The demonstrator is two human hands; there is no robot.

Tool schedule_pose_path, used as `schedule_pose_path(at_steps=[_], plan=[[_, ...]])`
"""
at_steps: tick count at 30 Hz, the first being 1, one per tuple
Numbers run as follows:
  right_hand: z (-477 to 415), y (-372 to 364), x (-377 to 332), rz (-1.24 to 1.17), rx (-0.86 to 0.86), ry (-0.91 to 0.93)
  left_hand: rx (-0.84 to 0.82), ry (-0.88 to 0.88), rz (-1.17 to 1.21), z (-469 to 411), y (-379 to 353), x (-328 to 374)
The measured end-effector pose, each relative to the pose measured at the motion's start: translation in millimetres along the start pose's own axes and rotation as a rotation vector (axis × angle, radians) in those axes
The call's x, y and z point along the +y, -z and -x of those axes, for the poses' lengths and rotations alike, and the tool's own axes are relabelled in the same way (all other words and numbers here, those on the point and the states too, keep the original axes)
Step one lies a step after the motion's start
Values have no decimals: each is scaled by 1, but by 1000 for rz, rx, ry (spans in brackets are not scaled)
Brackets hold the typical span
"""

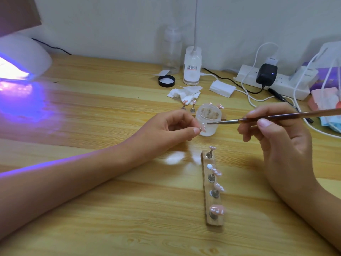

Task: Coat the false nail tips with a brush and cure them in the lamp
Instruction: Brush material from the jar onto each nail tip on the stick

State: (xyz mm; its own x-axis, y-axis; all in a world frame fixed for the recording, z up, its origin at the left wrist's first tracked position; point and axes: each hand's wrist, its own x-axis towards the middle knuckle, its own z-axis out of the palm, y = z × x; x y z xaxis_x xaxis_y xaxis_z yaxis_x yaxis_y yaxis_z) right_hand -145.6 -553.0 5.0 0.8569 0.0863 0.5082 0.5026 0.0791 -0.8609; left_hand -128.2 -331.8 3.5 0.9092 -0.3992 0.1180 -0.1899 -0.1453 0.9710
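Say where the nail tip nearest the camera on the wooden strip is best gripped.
Pinch the metal stem under the nail tip, not the tip, whose painted face looks up. Come from the left of the wooden strip: the tip leans right, leaving the stem bare there.

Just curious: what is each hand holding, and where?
The left hand pinches a nail tip by its base; the right hand grips the brush along its handle.

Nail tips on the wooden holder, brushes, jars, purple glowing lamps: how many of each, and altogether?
Nail tips on the wooden holder: 4
Brushes: 1
Jars: 1
Purple glowing lamps: 1
Total: 7
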Motion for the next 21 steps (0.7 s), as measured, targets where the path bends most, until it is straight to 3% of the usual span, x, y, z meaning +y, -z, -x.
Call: schedule_pose_path(at_steps=[21], plan=[[1,-3,1,108,-60,22,27,34,-10,1,-2,1]])
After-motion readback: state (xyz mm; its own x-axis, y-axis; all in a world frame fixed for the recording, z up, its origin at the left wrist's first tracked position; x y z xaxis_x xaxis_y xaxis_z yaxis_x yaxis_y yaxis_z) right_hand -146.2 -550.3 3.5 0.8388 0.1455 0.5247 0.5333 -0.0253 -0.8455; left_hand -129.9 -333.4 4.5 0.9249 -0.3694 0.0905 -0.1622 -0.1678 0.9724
